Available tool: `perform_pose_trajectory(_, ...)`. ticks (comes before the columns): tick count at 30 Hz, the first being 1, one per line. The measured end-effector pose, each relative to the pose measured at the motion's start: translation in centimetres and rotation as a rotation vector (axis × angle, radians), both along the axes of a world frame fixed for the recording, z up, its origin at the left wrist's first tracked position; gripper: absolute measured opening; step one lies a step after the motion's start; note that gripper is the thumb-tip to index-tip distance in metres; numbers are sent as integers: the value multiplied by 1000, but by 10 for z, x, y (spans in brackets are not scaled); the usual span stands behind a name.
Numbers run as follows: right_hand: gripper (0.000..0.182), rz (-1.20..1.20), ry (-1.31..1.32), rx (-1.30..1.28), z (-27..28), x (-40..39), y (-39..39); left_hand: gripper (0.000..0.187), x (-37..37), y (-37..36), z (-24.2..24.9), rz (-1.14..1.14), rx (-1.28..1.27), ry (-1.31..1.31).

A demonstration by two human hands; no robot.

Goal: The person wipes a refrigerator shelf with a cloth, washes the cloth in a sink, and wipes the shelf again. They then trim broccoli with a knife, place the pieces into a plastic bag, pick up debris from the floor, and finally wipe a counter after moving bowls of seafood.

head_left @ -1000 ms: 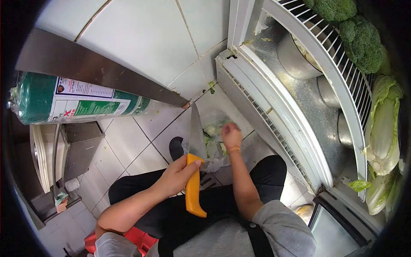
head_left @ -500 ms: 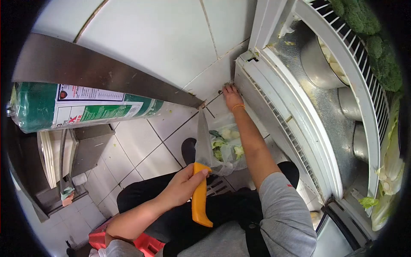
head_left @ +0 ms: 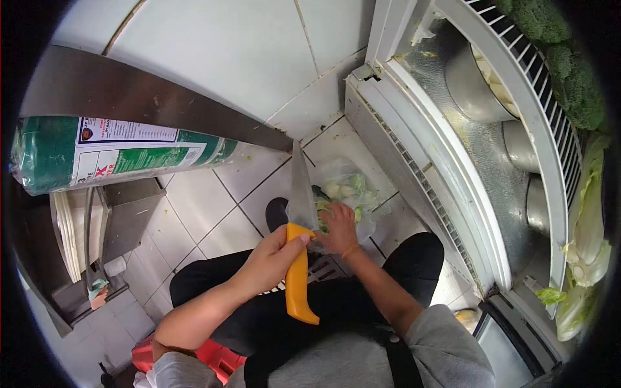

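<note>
My left hand (head_left: 266,257) is closed around the yellow handle of a large knife (head_left: 299,278). Its broad metal blade points away from me, past the near side of a clear plastic bag (head_left: 363,223). Green and pale vegetable scraps (head_left: 344,187) lie in the bag, low over the tiled floor between my legs. Over the bag's near part is my right hand (head_left: 337,229), fingers apart and reaching down at the scraps. I see nothing held in it, though its palm is hidden. An orange band circles the right wrist.
To the right stands an open fridge with metal pots (head_left: 479,87), a wire shelf (head_left: 527,71), broccoli (head_left: 569,84) and leafy stalks (head_left: 585,258). A wrapped green roll (head_left: 123,155) lies under a metal edge (head_left: 149,97) at left. A red plastic object (head_left: 217,359) is below.
My right hand has come back from the floor corner by the fridge base to the bag of scraps. The left hand keeps its hold on the knife. The view has shifted slightly.
</note>
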State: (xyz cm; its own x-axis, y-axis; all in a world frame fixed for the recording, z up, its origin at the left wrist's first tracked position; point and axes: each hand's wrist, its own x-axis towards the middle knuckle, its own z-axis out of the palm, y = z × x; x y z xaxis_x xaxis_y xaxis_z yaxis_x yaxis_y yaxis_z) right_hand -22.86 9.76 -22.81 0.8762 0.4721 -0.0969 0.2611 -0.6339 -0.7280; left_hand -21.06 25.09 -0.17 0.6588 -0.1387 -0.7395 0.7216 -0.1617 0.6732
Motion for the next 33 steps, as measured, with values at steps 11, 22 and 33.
perform_pose_trajectory(11,89,-563,243,55,-76,-30,-20,31,-1,-5,-2,-34,52,-27)
perform_pose_trajectory(22,90,-264,-61,-495,-30,38,-20,34,-3,-3,4,-51,26,15)
perform_pose_trajectory(33,63,-88,140,-486,-56,71,-31,39,14,-20,-39,-490,213,-282)
